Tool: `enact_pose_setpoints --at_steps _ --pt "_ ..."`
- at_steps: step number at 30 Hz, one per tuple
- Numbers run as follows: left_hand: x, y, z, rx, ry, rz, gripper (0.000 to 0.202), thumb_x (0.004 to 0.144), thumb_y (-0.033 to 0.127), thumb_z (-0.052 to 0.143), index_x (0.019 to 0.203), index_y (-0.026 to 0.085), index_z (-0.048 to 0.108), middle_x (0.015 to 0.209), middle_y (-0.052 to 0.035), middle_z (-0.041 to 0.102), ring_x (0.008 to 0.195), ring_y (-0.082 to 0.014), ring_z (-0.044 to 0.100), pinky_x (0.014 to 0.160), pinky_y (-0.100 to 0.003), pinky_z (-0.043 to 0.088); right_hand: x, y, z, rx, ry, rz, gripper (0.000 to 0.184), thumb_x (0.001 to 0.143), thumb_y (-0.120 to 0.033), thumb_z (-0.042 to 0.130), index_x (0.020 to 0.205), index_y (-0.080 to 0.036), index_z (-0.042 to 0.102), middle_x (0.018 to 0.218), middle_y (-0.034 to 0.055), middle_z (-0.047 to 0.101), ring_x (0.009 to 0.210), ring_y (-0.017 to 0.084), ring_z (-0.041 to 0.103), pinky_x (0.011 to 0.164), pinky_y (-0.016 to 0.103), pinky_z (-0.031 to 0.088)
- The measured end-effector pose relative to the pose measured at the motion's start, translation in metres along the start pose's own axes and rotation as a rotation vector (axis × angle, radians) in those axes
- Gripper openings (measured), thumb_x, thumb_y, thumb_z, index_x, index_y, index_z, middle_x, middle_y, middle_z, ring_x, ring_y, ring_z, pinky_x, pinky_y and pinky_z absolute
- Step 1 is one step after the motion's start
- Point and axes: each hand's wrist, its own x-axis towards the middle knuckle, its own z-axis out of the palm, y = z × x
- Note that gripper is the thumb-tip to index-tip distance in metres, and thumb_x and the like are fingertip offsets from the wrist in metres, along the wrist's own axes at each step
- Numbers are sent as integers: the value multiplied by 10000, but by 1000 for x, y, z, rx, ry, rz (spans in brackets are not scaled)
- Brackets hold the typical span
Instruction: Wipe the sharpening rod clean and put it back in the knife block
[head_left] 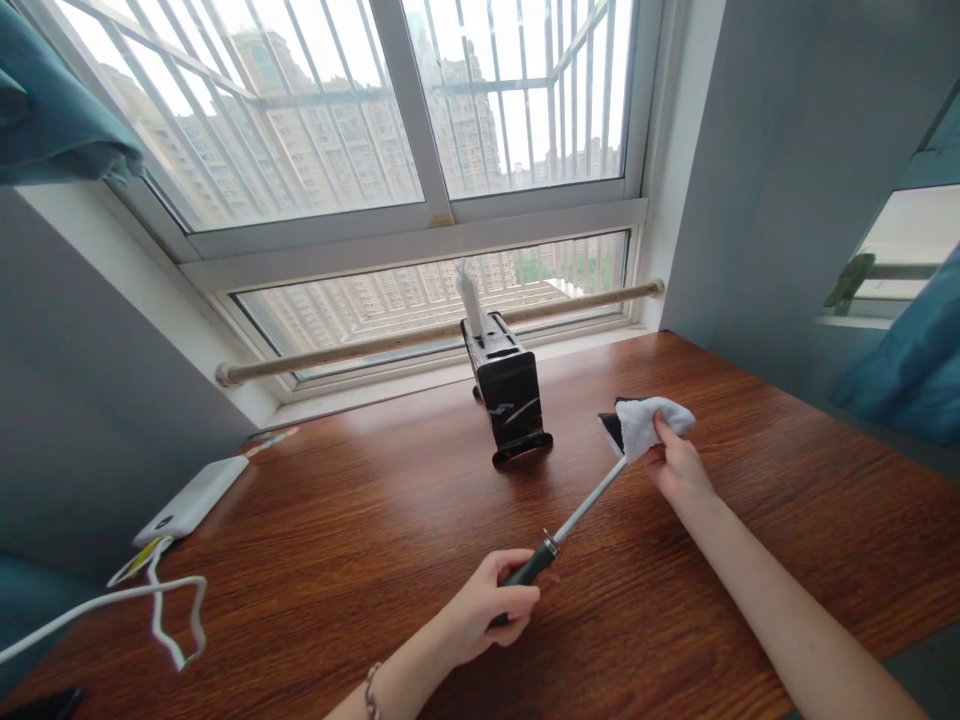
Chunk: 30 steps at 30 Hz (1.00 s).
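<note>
My left hand (495, 605) is wrapped round the black handle of a sharpening steel (592, 500), low in the middle of the view. The steel's grey rod slants up and to the right, away from me. At its far end my right hand (679, 465) pinches a white cloth (651, 425) with a dark part showing at its left edge. The cloth covers the rod's tip, so the tip is hidden. Both hands are above the wooden table.
On the wooden table (360, 520) a black tissue box (510, 395) stands beyond my hands, a tissue sticking up from it. At the left lie a white power bank (191, 498) and a white cable (161, 600). A barred window (442, 215) is behind the table.
</note>
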Motion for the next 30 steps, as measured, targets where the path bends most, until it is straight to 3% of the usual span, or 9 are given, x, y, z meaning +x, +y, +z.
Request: enact_pose_setpoints --at_steps 6,12,15,18,19,21,24,27,30 --pt "0 -4 -10 -153 121 123 289 646 200 656 921 141 588 411 111 321 281 3 176 304 -162 99 3 -8 -1 -131 -122 7 101 811 -294 582 831 -199 612 848 -18 676 826 107 643 778 224 534" --pt "2 1 -14 -263 166 231 244 701 152 580 945 147 573 409 115 298 259 5 197 306 -158 100 -22 17 -2 -601 -368 -19 294 548 -206 790 784 -105 648 751 106 670 700 289 656 652 461 554" --pt "2 6 -11 -265 176 235 250 689 142 569 940 146 570 417 112 311 260 6 197 306 -160 99 -40 22 2 -773 -407 -254 483 545 -140 779 1000 -138 617 1128 152 583 1077 346 520 913 564 395" --pt "3 6 -9 -212 160 217 261 669 159 583 929 145 566 422 111 329 260 7 185 301 -163 91 -71 22 11 -874 -568 -493 504 665 -110 700 1136 -232 570 1348 59 414 1285 261 290 1085 484 181" --pt "4 4 -9 -175 161 210 255 662 171 588 915 146 562 415 111 335 261 5 183 298 -161 98 -84 23 14 -917 -703 -571 438 699 -80 664 1090 -269 605 1292 19 484 1265 220 335 1100 427 184" --pt "5 -3 -6 -48 212 214 245 657 211 583 891 152 541 405 106 368 262 -9 209 283 -152 125 -111 26 22 -1194 -1238 -1088 458 823 -83 530 1224 -303 499 1316 -18 459 1258 149 343 1114 367 156" --pt "3 -16 7 162 310 245 291 633 220 587 901 157 492 397 88 448 251 -41 288 245 -148 178 -138 29 34 -1273 -1437 -1561 348 877 -128 461 1201 -242 519 1300 -16 476 1248 129 352 1117 380 144" --pt "-8 -19 28 238 318 263 419 675 204 595 1042 183 395 480 65 544 242 -46 316 234 -150 228 -146 19 43 -1210 -1465 -1619 319 893 -119 371 1148 -122 563 1212 48 558 1204 151 419 1096 359 247" --pt "-20 -12 45 237 159 311 420 748 325 610 1042 233 327 691 -1 621 314 -33 399 301 -145 320 -144 -1 46 -1073 -1503 -1669 335 885 -115 327 1044 -96 621 1129 75 611 1167 167 463 1070 319 307"
